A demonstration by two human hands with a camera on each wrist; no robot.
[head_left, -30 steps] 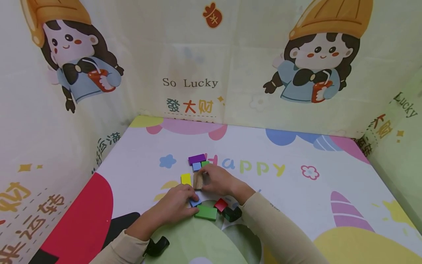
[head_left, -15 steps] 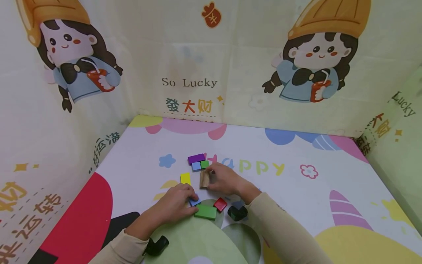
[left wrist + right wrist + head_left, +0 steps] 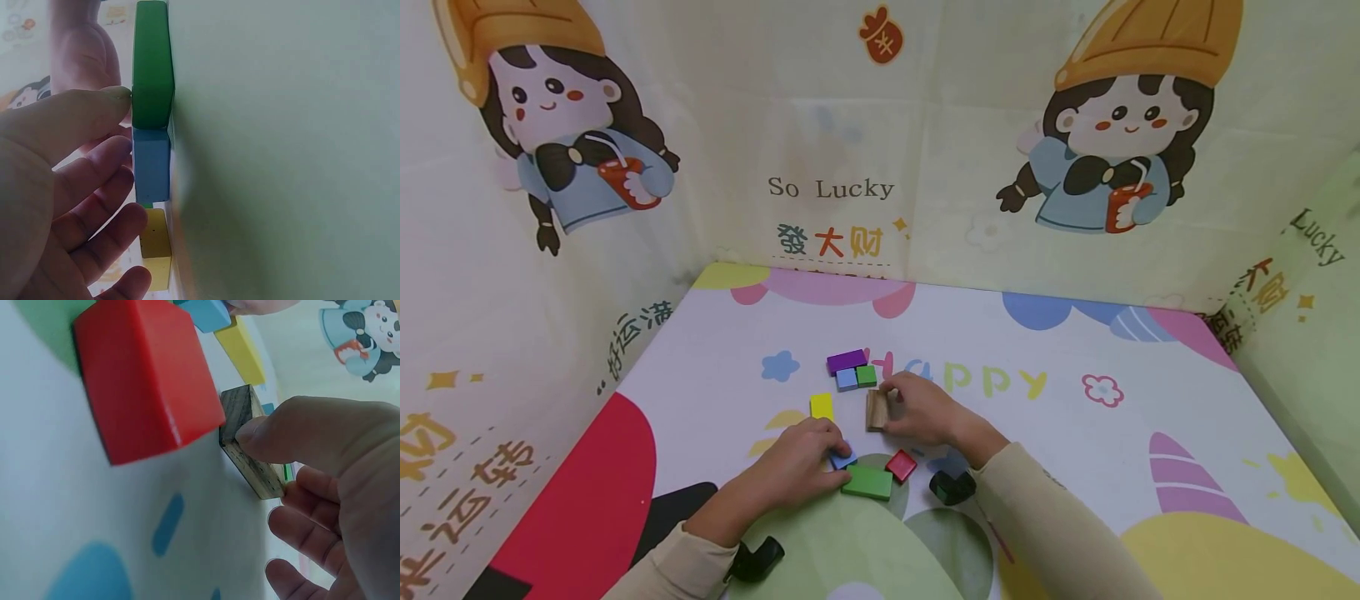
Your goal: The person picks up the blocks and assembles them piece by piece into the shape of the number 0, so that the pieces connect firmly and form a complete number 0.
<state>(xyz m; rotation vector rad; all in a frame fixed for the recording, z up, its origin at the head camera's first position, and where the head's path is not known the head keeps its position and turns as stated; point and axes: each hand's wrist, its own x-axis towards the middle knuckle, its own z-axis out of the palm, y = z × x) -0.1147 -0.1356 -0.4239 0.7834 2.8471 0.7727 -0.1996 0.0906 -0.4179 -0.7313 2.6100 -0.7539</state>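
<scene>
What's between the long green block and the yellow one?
A blue block, clearest in the left wrist view; the head view shows it partly hidden.

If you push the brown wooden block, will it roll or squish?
The brown wooden block probably won't roll, because its faces look flat and its edges straight. It likely won't squish either: the right hand pinches it and no bend shows. Its visible grain suggests wood, so it's probably hard, not fragile.
</scene>
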